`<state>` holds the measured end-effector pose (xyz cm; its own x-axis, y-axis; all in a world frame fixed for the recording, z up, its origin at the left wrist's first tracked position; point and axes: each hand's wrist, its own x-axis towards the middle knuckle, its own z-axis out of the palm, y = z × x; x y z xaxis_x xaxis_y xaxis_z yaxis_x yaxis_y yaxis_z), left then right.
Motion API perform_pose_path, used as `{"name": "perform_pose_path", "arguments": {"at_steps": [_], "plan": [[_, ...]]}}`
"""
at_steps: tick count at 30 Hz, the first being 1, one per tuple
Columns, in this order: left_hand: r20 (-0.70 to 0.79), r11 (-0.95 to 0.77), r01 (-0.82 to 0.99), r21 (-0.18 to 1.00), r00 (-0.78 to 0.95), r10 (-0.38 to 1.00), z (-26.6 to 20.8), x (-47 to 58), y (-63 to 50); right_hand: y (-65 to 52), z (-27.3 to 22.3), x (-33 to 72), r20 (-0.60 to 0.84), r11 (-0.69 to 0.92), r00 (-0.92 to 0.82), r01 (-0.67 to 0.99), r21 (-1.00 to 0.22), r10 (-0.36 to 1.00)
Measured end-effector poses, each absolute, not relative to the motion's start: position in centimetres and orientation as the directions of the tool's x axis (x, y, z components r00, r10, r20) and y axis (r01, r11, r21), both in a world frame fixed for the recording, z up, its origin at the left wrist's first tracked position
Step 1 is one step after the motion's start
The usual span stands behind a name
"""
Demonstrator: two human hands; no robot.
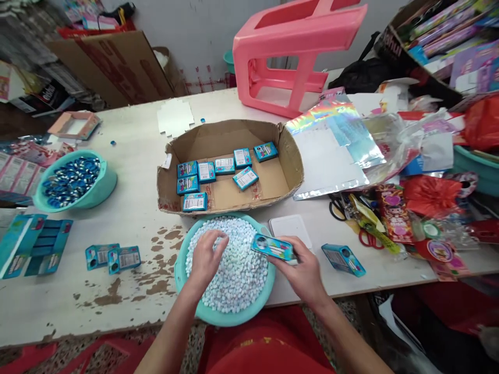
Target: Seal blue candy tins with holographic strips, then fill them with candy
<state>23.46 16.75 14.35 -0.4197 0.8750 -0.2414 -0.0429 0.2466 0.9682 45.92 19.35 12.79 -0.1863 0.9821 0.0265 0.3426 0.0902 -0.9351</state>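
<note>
My right hand (306, 270) grips a small blue printed box (273, 246) by its right end, tilted above the right side of a teal basin. My left hand (206, 259) hovers over the left part of that basin (180, 280), its fingers curved and thumb apart, with nothing visible in it. Small pale candies (237, 280) fill the basin. Behind it stands a low cardboard box (273, 182) with several similar blue boxes (224, 165) inside. Another blue box (343, 259) rests on the table right of my right hand.
Two blue boxes (123, 258) lie to the left, near flat blue cartons (35, 246). A teal bowl (107, 182) holds blue-and-silver pieces. A white lid-like square (290, 229) lies beside the basin. Scissors (368, 239) and packets clutter the right; a pink stool (268, 62) lies behind.
</note>
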Motion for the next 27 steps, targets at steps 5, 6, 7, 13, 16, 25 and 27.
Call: {"name": "perform_pose_path", "arguments": {"at_steps": [5,6,7,13,16,25,27], "plan": [[-0.060,0.169,0.407,0.898,-0.267,0.962,13.9,22.4,23.0,21.7,8.0,51.6,0.025,-0.032,0.118,0.455,-0.890,0.993],[-0.035,0.138,0.462,0.876,-0.224,0.974,13.5,22.5,25.8,22.3,6.6,52.2,0.044,-0.032,0.148,0.476,-0.879,0.988],[-0.032,0.111,0.533,0.839,-0.155,0.987,12.9,22.7,28.9,22.9,5.2,52.6,0.064,-0.024,0.163,0.489,-0.872,0.985],[-0.372,0.194,0.887,0.419,-0.027,0.928,5.9,24.4,41.9,23.6,1.5,53.4,0.104,0.021,0.135,0.511,-0.859,0.985],[-0.412,0.252,0.881,0.400,-0.072,0.908,4.0,25.1,42.7,22.3,3.3,53.8,0.214,0.099,0.139,0.569,-0.816,0.967],[-0.215,0.229,-0.044,0.972,0.211,0.954,14.2,23.5,34.4,20.8,9.2,52.3,0.370,0.291,0.033,0.552,-0.781,0.929],[-0.215,0.283,-0.235,0.930,0.275,0.937,16.4,23.3,30.1,21.0,10.1,50.7,0.335,0.297,0.000,0.466,-0.833,0.942]]}}
